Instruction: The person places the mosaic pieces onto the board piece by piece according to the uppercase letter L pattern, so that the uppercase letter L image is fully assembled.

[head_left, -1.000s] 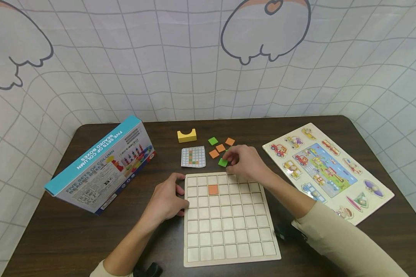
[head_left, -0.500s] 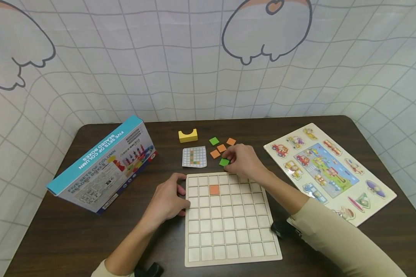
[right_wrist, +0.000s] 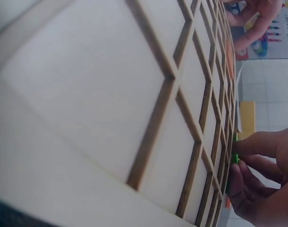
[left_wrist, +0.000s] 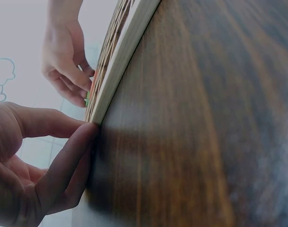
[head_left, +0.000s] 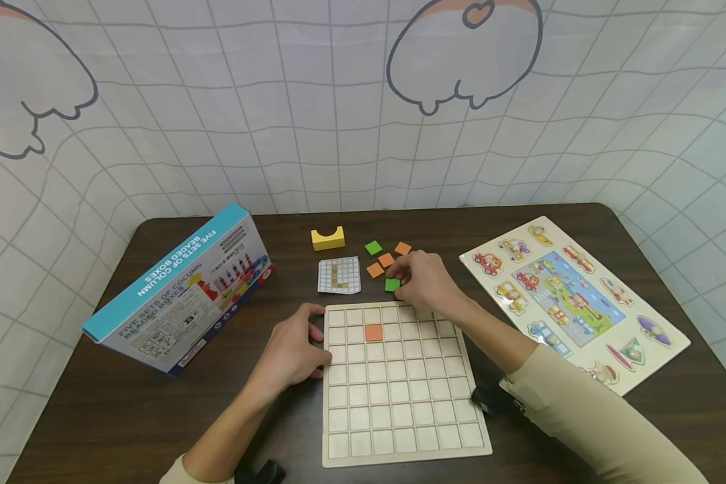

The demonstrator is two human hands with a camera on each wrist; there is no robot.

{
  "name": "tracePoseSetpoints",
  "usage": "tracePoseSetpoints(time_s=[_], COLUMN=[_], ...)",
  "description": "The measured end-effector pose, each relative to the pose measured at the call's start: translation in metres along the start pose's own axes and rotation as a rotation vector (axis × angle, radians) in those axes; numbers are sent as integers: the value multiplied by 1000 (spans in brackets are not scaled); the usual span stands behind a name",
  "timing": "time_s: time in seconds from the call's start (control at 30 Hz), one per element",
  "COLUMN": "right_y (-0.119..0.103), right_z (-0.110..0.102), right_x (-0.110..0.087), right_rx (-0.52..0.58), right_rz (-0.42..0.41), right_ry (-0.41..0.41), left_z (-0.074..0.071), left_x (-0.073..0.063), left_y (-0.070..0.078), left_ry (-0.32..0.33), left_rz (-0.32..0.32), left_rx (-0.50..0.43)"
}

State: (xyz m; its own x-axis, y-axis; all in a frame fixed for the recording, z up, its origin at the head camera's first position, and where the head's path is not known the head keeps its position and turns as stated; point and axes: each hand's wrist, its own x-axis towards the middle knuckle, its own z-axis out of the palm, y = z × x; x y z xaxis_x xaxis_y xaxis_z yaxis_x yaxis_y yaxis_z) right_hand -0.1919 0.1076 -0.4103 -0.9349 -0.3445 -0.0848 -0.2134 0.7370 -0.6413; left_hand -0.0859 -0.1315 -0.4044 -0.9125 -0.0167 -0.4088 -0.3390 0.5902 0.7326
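Observation:
A wooden grid board [head_left: 406, 465] lies on the table, with one orange tile [head_left: 373, 333] in a cell of its second row. My left hand [head_left: 290, 349] holds the board's left edge near the far corner. In the left wrist view its thumb and finger tips meet at that edge. Beyond the far side, my right hand [head_left: 426, 282] pinches a green tile [head_left: 392, 285]; the right wrist view shows this green tile [right_wrist: 235, 156] at the fingertips. Loose orange tiles [head_left: 386, 260] and another green tile [head_left: 373, 248] lie just behind it.
A printed pattern card [head_left: 339, 275] and a yellow arched block [head_left: 327, 238] sit behind the board. To the left stands a blue-topped box [head_left: 181, 289]. A picture puzzle board [head_left: 575, 302] lies at the right, near my right forearm.
The green tile at my right fingertips has turned from a slant to nearly square with the board. My left hand and the board keep their places.

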Motion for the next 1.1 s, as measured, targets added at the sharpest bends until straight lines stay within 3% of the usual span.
tracePoseSetpoints(time_s=[0.77,1.1], right_y=[-7,-11], right_z=[-6,-2], right_x=[-19,-32], right_rx=[67,101], right_rz=[42,5], right_ry=[-32,-41], left_z=[-1,-1], left_x=[-1,-2], left_y=[0,2], left_ry=[-3,-4], left_rz=[15,5], left_rx=[-11,1])
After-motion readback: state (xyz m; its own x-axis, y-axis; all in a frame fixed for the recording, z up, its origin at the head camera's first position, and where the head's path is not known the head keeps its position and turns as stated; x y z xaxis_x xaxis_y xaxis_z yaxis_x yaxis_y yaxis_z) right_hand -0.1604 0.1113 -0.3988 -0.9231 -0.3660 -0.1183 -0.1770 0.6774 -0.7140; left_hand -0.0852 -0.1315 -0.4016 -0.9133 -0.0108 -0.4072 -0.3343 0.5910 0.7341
